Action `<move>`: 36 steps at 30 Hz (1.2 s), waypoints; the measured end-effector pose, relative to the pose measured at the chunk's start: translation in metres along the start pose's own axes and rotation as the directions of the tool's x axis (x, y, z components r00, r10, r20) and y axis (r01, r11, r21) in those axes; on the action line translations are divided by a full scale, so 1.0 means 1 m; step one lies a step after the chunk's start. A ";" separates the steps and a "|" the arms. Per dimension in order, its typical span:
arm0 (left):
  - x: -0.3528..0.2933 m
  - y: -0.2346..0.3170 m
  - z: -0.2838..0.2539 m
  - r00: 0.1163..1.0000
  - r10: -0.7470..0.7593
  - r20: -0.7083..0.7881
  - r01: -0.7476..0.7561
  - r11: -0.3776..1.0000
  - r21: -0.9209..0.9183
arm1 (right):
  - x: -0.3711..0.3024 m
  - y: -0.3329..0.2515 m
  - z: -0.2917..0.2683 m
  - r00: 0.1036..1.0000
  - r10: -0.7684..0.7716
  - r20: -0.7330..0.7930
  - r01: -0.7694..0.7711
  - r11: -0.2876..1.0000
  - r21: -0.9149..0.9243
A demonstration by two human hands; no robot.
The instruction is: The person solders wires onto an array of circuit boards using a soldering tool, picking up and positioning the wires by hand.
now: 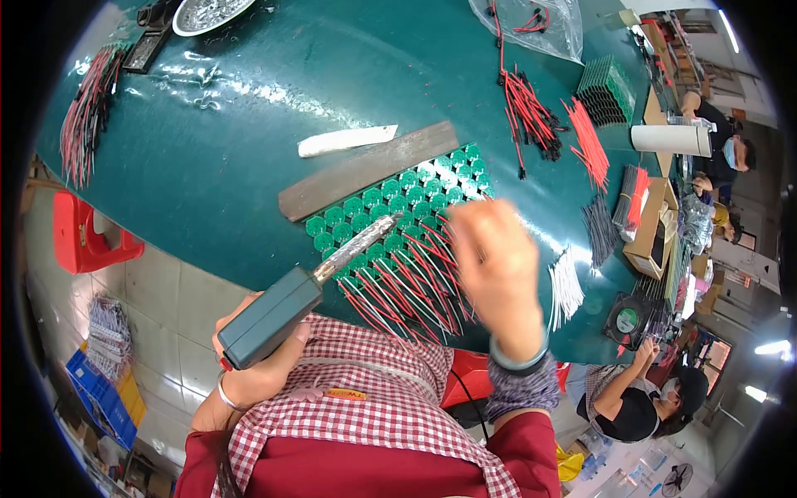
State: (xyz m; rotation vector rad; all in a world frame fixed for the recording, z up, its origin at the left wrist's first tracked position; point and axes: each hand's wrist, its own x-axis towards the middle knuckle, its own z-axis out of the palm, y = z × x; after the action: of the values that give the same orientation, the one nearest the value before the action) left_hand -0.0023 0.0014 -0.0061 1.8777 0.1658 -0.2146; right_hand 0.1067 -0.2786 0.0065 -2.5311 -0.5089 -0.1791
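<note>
My left hand (266, 353) is wrapped round a soldering gun (272, 319) with a dark boxy body. Its silvery metal barrel slants up to the right, and the tip is over a panel of round green circuit boards (336, 217). Red and white wires (407, 295) fan out from the panel's near side toward my apron. Over the panel's right end, my right hand (498, 257) is blurred, its fingers curled closed; whatever they pinch cannot be made out. A dark flat bar (369, 168) lies along the panel's far edge, with a white strip (347, 140) just beyond.
Bundles of red wires (588, 145), black wires (599, 231) and white wires (565, 288) lie to the right. Stacked green panels (606, 90) stand farther back. A metal dish (207, 15) is at the far left. Co-workers sit along the right side.
</note>
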 end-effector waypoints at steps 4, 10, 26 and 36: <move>0.002 0.006 0.000 0.998 -0.059 -0.012 0.059 0.998 0.005 | 0.052 0.078 -0.012 0.989 0.047 -0.141 -0.078 0.971 -0.224; 0.000 -0.001 0.001 0.995 -0.089 -0.039 0.087 0.995 -0.044 | 0.077 0.126 0.011 0.986 0.133 -0.096 -0.158 0.924 -0.349; -0.006 -0.002 -0.006 0.980 -0.182 0.075 0.195 0.954 -0.226 | -0.002 -0.005 -0.009 0.971 0.240 0.015 -0.240 0.968 0.077; -0.016 -0.004 -0.005 0.938 -0.323 0.123 0.339 0.793 -0.506 | -0.031 -0.030 0.045 0.995 -0.014 -0.101 0.021 0.997 0.069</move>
State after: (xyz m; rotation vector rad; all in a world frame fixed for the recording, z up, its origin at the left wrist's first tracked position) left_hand -0.0188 0.0070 -0.0051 1.2880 0.4883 -0.3974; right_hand 0.0676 -0.2408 -0.0238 -2.4361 -0.4889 -0.2884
